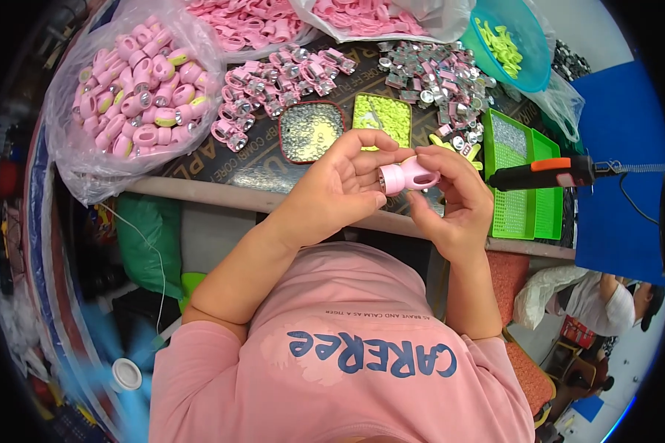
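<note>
A small pink flashlight (400, 176) lies between my two hands, above the table's near edge. It has a round head with a clear lens at its left end and an oval opening in its handle. My right hand (458, 203) grips the handle end between thumb and fingers. Around the head curl the fingers of my left hand (332, 188), palm up, its thumb tip just below the lens; some of these fingers are hidden behind the flashlight. Just beyond my hands are a tray of small metal parts (312, 131) and a tray of yellow-green pieces (383, 118).
Pink flashlights fill a plastic bag (137, 96) at left. Pink part-assemblies (273, 85) and silvery parts (440, 77) lie in heaps. Right: green baskets (524, 177), a hanging black-and-orange electric screwdriver (543, 173), a teal bowl (506, 44). Another person (598, 303) sits farther right.
</note>
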`<action>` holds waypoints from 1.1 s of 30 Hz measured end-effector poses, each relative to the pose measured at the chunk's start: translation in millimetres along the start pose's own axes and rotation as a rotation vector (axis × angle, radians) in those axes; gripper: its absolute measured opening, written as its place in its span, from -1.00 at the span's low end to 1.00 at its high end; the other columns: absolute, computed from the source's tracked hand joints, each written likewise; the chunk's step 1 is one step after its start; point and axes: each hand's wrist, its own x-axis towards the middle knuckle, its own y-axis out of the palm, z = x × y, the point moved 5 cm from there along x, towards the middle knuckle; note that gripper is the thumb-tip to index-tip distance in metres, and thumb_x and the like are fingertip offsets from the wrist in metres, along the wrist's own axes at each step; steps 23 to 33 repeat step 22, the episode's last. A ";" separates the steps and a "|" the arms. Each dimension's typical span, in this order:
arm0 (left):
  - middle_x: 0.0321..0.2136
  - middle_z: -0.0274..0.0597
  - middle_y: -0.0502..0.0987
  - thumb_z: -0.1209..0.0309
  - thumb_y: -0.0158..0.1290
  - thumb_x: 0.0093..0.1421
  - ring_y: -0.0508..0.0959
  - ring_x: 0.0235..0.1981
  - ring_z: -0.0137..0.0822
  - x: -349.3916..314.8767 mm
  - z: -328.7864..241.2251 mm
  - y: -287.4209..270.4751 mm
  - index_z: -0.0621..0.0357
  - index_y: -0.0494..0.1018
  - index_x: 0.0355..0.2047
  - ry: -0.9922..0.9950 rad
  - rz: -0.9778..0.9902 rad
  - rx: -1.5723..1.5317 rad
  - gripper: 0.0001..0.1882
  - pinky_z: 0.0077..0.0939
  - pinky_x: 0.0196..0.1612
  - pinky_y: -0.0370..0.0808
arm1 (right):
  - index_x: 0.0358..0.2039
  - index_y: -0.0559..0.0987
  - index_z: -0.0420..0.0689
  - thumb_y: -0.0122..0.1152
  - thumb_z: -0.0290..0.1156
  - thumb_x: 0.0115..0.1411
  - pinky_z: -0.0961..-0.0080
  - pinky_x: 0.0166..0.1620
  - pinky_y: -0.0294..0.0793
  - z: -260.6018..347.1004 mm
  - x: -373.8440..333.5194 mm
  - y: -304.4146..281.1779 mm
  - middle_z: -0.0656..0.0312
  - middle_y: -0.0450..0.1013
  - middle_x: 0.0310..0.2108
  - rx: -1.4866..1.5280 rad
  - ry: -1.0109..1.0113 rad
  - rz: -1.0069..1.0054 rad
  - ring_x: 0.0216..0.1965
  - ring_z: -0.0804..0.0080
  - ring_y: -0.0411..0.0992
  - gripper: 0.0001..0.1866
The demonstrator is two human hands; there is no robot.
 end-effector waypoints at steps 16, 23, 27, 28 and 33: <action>0.10 -0.16 0.55 0.64 0.15 0.31 0.56 0.10 -0.37 -45.6 -41.1 -89.5 0.19 0.37 0.17 0.153 -0.266 0.259 -0.56 -0.46 0.13 0.52 | 0.06 0.63 -0.22 0.53 -0.57 -0.04 0.25 0.16 0.54 17.1 12.0 56.2 -0.07 0.53 0.14 -0.250 -0.072 0.285 0.15 0.03 0.53 -0.43; 0.03 0.04 0.63 0.53 0.19 0.22 0.66 0.03 -0.06 -116.9 -252.2 -173.7 0.14 0.50 0.14 0.590 -1.134 1.604 -0.56 -0.18 0.12 0.55 | 0.04 0.65 -0.18 0.41 -0.53 0.06 0.35 0.02 0.58 -26.9 9.4 35.2 -0.01 0.55 0.13 -0.176 -0.025 0.326 0.08 0.08 0.55 -0.54; 0.03 0.04 0.63 0.53 0.19 0.22 0.66 0.03 -0.06 -116.9 -252.2 -173.7 0.14 0.50 0.14 0.590 -1.134 1.604 -0.56 -0.18 0.12 0.55 | 0.04 0.65 -0.18 0.41 -0.53 0.06 0.35 0.02 0.58 -26.9 9.4 35.2 -0.01 0.55 0.13 -0.176 -0.025 0.326 0.08 0.08 0.55 -0.54; 0.03 0.04 0.63 0.53 0.19 0.22 0.66 0.03 -0.06 -116.9 -252.2 -173.7 0.14 0.50 0.14 0.590 -1.134 1.604 -0.56 -0.18 0.12 0.55 | 0.04 0.65 -0.18 0.41 -0.53 0.06 0.35 0.02 0.58 -26.9 9.4 35.2 -0.01 0.55 0.13 -0.176 -0.025 0.326 0.08 0.08 0.55 -0.54; 0.03 0.04 0.63 0.53 0.19 0.22 0.66 0.03 -0.06 -116.9 -252.2 -173.7 0.14 0.50 0.14 0.590 -1.134 1.604 -0.56 -0.18 0.12 0.55 | 0.04 0.65 -0.18 0.41 -0.53 0.06 0.35 0.02 0.58 -26.9 9.4 35.2 -0.01 0.55 0.13 -0.176 -0.025 0.326 0.08 0.08 0.55 -0.54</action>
